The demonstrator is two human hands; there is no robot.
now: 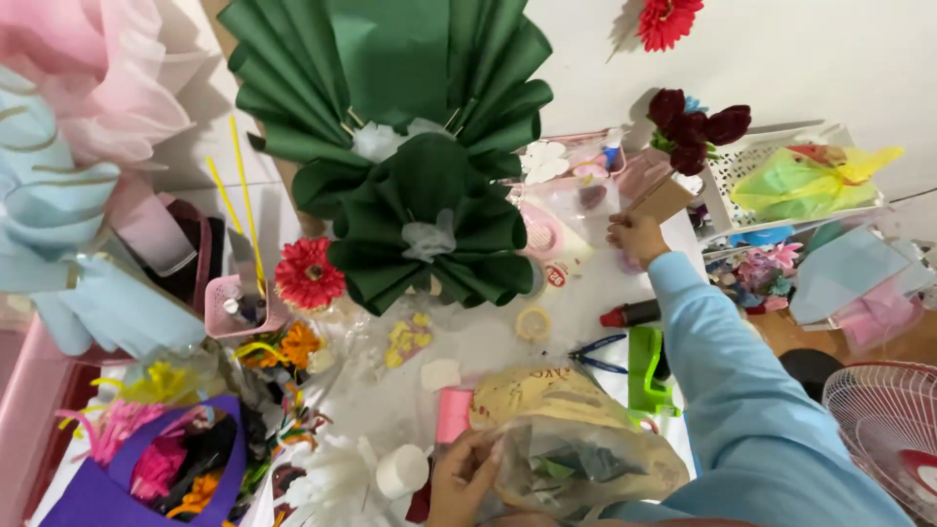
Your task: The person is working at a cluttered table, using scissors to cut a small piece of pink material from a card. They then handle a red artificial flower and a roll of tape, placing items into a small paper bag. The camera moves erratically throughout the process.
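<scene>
Pinched rim of crumpled clear plastic bag with left hand; right hand curled, grip unclear, beside brown cardboard piece.

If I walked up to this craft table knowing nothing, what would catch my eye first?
Most likely the big dark green pleated paper fans, spread at the top middle of the white table, with a red daisy-like flower just below them to the left. Next, the person's right hand in a light blue sleeve reaching toward pink items at the far side, while the left hand holds a crinkled clear plastic bag at the near edge.
</scene>
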